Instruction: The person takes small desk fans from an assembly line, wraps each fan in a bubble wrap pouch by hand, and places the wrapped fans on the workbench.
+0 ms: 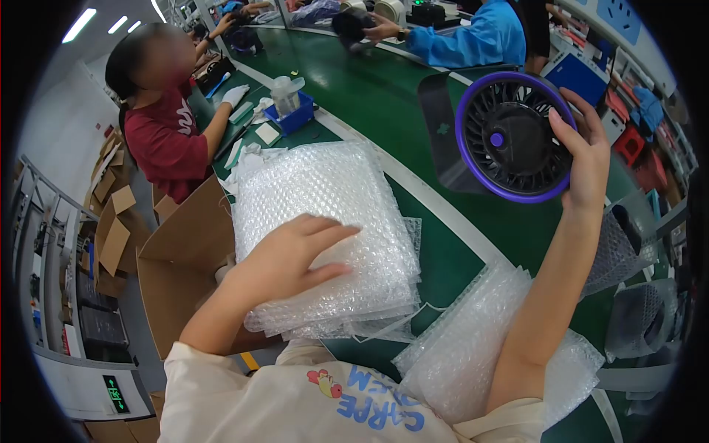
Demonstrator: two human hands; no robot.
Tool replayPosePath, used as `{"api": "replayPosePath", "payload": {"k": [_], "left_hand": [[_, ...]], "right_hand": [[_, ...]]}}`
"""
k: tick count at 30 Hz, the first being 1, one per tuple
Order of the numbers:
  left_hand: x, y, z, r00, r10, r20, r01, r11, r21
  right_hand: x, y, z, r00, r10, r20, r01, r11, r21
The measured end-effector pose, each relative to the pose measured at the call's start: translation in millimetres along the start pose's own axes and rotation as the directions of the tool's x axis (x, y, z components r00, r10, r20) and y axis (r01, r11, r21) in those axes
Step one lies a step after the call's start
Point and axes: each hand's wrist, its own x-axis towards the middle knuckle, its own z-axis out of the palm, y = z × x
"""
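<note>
My right hand (588,155), raised on the right, grips the rim of a round black fan-like part (517,136) with a purple ring and a purple centre knob. A dark translucent sheet or flap (443,136) stands out on the part's left side. My left hand (303,258) is over a stack of clear bubble wrap sheets (317,184), fingers apart and holding nothing; whether it touches the top sheet is unclear. More bubble wrap (473,317) lies near my right forearm.
An open cardboard box (173,280) stands left of the stack. A blue bin (292,112) sits farther up the green table (347,81). One co-worker in red (166,140) is at the left; another in blue (473,37) is at the back. Wrapped items (642,317) are at the right.
</note>
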Motion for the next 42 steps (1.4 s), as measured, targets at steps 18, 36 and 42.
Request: {"api": "replayPosePath", "payload": {"k": [18,36,42], "left_hand": [[20.1,-17.0,9.4,0.872,-0.484,-0.067,0.431,0.827,-0.361],[51.9,-7.0,-93.5,0.682,-0.497,-0.537,-0.274,0.507,-0.817],[54.4,29.1,-62.3,0.536,0.100,-0.838,-0.163,0.987,0.014]], "right_hand": [[-21.7,-8.8,42.4,0.996,0.002,0.088,-0.049,0.841,0.540],[-62.5,-34.1,69.6,0.803,-0.532,0.269,0.494,0.846,0.200],[-78.4,-39.6,78.3,0.892,-0.448,0.068,0.440,0.892,0.105]]}}
